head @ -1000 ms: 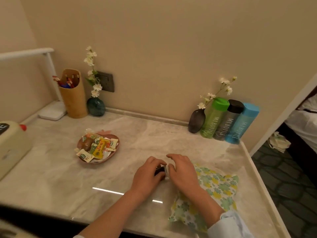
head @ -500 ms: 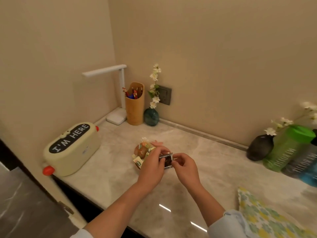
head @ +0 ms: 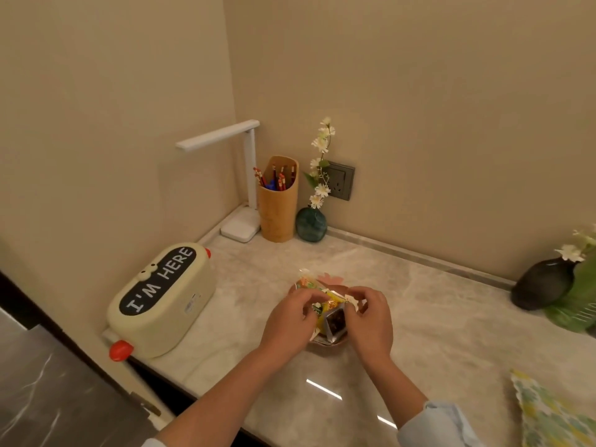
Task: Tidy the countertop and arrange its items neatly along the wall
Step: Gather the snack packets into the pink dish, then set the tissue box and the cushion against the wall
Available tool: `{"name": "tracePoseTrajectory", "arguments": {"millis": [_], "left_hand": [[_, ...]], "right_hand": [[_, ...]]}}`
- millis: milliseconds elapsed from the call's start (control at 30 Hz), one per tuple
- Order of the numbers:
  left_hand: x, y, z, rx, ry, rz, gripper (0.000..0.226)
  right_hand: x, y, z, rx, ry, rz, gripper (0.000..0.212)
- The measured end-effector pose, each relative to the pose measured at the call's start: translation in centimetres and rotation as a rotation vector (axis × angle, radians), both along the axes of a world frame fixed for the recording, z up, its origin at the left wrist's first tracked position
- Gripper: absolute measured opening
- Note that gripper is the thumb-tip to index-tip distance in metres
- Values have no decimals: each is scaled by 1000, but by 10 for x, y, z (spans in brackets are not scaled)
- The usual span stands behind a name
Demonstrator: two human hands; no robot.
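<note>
A small brown dish (head: 326,343) with a pink flower-shaped edge sits mid-counter, filled with wrapped snacks (head: 332,301). A dark snack packet (head: 335,322) with silver edges lies at the dish's near side on the other snacks. My right hand (head: 371,321) pinches the packet's right edge with thumb and fingers. My left hand (head: 287,324) is curled over the dish's left side, fingertips by the snacks; I cannot tell whether it holds anything.
A cream box (head: 161,301) reading "I'M HERE" stands at the left edge. In the corner are a white lamp (head: 240,225), a bamboo pen holder (head: 279,204) and a teal vase (head: 311,224). A dark vase (head: 545,283), green bottle (head: 577,304) and floral cloth (head: 548,414) are on the right.
Both hands lifted the dark packet from beside the floral cloth, carried it left, and lowered it onto the snack dish. The view swung left with them.
</note>
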State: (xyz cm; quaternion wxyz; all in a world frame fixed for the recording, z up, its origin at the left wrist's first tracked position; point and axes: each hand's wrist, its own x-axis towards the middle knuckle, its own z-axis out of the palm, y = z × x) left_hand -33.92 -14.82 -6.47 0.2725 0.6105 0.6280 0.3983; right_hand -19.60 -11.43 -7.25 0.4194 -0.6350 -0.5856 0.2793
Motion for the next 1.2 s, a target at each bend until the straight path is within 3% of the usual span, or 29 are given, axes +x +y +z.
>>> {"name": "tracePoseTrajectory", "arguments": {"millis": [267, 500, 600, 733, 967, 1100, 1200], "left_hand": [[-86, -12, 29, 87, -44, 224, 38], [-176, -31, 45, 145, 168, 400, 31], [-200, -36, 50, 85, 299, 442, 33], [-224, -38, 46, -141, 424, 483, 52], [-241, -25, 47, -432, 300, 460, 70], [-246, -23, 47, -475, 185, 391, 74], [-237, -19, 47, -398, 70, 337, 73]], "right_hand": [[-90, 8, 40, -2, 182, 248, 25], [-181, 6, 48, -101, 253, 446, 26], [-207, 6, 47, -141, 254, 476, 27], [-232, 8, 42, -204, 228, 507, 29], [-247, 7, 32, -285, 223, 519, 47], [-241, 5, 33, -330, 251, 538, 49], [-233, 6, 33, -319, 254, 519, 53]]}}
